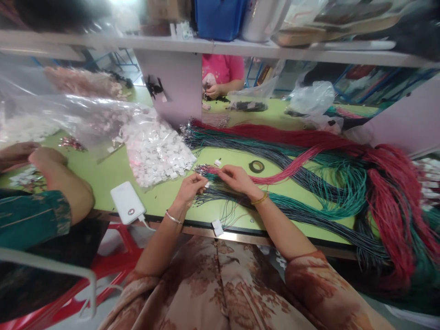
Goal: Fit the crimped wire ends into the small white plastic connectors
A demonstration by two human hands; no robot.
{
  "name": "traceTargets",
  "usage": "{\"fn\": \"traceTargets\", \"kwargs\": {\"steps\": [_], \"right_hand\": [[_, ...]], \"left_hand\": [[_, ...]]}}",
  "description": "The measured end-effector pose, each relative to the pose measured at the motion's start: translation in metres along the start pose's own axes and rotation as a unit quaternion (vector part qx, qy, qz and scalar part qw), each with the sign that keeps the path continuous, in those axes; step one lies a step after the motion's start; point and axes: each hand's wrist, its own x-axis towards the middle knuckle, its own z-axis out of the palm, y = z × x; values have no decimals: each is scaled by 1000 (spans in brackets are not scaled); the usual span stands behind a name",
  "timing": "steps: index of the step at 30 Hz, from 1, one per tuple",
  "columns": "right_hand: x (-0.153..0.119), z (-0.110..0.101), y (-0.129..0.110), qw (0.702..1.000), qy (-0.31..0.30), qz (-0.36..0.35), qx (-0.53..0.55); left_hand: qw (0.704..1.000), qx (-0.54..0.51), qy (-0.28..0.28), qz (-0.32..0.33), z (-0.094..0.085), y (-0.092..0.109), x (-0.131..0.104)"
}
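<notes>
Dark tape roll taken as landmark, flat on the green tabletop. Left and nearer the wearer from the roll, the left hand is seen with thumb and forefinger brought together; a small white connector is pinched at the tips. Just left of the roll, the right hand is held palm down, fingers bent over the wire ends — whether any strand is gripped cannot be told, the fingertips being partly hidden. The connector is thus placed between the two hands, close to the left fingertips, left of the roll. Pink wires are run from beneath the right hand, past the near side of the roll, and away to its right. Green wires and dark wires are laid nearer the wearer than the roll, their far lengths heaped well to its right. A loose white piece is noted left of the roll, beyond the hands. Farther left, a clear bag is filled with white pieces; nearer the wearer from that side, a white rectangular device is set, cable attached. Beyond the roll — a co-worker's hand is seen beside a pink sleeve.
</notes>
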Motion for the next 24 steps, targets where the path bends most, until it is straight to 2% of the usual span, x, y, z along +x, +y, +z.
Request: {"fn": "traceTargets", "kwargs": {"steps": [3,7,15,19,22,24], "right_hand": [[-1,-7,10,992,-29,19,-124],[-2,-1,11,966,-74,34,-244],[1,3,10,951,-109,-9,-289],[-1,1,12,970,-57,8,-235],[-3,0,10,995,-7,9,-96],[-2,2,8,1000,12,17,9]], "left_hand": [[999,31,-8,-15,-4,1,1],[999,41,-13,-15,-4,2,0],[999,28,-26,-13,-2,2,0],[999,5,-31,-9,-2,0,1],[999,-30,-37,5,1,-1,0],[998,-51,-42,5,3,-2,0]]}}
